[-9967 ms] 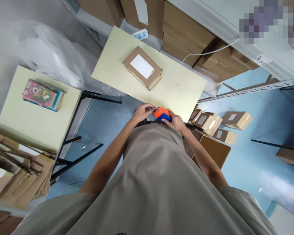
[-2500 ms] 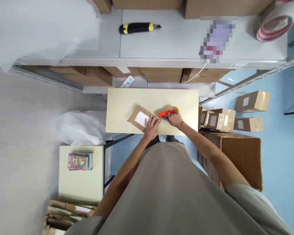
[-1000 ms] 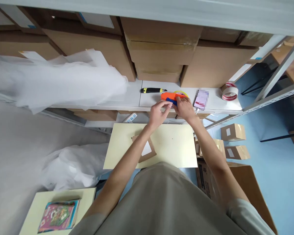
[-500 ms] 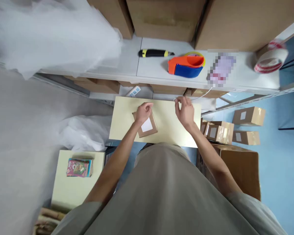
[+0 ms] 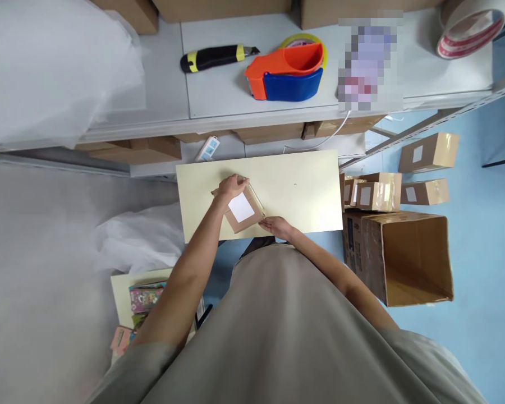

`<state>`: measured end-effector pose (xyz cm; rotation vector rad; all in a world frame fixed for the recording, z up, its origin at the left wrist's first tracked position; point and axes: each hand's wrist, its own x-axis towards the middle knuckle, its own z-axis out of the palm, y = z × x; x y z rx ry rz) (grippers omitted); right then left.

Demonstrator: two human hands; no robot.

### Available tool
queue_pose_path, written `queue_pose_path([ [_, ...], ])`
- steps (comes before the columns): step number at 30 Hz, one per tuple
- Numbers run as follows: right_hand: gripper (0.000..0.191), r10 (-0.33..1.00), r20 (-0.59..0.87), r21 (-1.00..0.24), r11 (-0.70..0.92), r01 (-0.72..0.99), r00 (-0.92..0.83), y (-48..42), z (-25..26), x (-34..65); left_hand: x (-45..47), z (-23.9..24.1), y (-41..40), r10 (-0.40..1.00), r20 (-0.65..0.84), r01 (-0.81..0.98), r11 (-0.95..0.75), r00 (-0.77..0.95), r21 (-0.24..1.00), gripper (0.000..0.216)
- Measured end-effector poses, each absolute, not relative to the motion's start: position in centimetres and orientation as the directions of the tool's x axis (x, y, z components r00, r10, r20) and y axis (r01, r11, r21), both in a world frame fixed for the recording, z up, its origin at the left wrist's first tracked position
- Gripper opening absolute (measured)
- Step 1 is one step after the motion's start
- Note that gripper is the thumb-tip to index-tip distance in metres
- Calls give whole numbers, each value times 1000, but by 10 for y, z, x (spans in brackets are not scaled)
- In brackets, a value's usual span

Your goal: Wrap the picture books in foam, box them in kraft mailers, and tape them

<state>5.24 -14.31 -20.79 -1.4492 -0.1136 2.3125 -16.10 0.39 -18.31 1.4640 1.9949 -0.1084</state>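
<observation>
A small flat cardboard box (image 5: pixel 236 224) with a white label (image 5: pixel 241 208) on its upper face sits askew on the pale yellow table (image 5: pixel 294 193), its near-right side seeming a little raised. My left hand (image 5: pixel 230 188) is closed over the box's far edge, thumb and fingers gripping it and hiding part of that side. At the right corner, my right hand (image 5: pixel 276 225) holds the box between thumb and fingers, low by the table's front edge.
Above the table, a shelf (image 5: pixel 160 84) bears a utility knife (image 5: pixel 214 58), an orange-and-blue tape dispenser (image 5: pixel 292 84) and a tape roll (image 5: pixel 473 33). White plastic wrap (image 5: pixel 46 67) hangs at left. A large open carton (image 5: pixel 416 261) and several labelled boxes (image 5: pixel 427 152) stand right.
My right hand has come down from the table's far side to the box's right corner. The box has turned, and my left hand now grips its far edge. The view has shifted.
</observation>
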Motion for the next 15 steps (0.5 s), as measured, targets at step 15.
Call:
queue_pose_path([
  [15,62,794,-564,-825,-556,-104,227,-149,-157,166,-117,-162,-49,930,-363,711,292,-56,640,35],
])
